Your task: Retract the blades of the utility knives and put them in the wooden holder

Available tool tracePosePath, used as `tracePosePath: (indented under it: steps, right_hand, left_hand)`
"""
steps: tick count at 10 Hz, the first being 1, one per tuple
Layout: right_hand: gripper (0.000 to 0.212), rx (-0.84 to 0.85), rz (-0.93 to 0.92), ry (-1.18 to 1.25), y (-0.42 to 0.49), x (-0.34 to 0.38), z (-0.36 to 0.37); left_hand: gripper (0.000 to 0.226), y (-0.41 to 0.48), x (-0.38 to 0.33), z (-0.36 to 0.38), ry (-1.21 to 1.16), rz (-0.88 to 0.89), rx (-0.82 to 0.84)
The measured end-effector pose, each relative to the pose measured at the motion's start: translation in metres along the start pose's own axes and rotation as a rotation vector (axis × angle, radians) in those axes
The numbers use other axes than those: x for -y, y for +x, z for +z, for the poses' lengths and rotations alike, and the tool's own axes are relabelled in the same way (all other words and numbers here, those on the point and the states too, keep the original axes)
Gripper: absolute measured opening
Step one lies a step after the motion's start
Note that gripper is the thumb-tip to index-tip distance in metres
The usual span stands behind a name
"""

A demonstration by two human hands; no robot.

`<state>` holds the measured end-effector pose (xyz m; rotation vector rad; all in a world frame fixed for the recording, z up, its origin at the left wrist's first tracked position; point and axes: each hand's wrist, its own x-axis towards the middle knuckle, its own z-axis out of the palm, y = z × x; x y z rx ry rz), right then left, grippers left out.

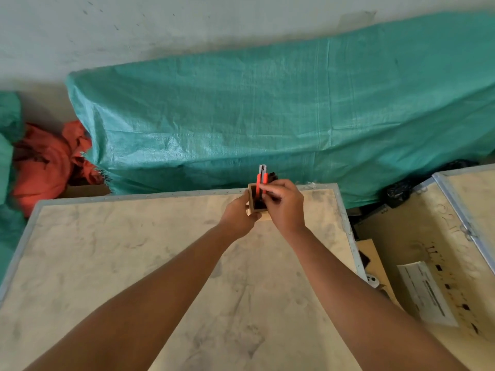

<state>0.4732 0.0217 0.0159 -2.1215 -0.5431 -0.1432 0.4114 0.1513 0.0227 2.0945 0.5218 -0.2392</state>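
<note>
A small wooden holder stands near the far edge of the plywood crate top. My left hand grips its left side. An orange utility knife stands upright in the holder, its grey tip pointing up. My right hand pinches this knife by the body. A dark knife pokes up just behind it, mostly hidden. Whether the blades are retracted cannot be told.
A green tarp covers a bulky load behind the crate. Orange cloth lies at the left. A second open crate with a white label sits at the right, across a narrow gap.
</note>
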Motion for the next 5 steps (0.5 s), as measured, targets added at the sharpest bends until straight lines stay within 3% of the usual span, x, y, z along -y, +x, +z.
tracePosePath:
  steps: [5]
  right_hand:
    - [0.038, -0.015, 0.087, 0.141, -0.009, 0.005, -0.011]
  left_hand:
    - [0.070, -0.026, -0.013, -0.002, -0.122, 0.035, -0.080]
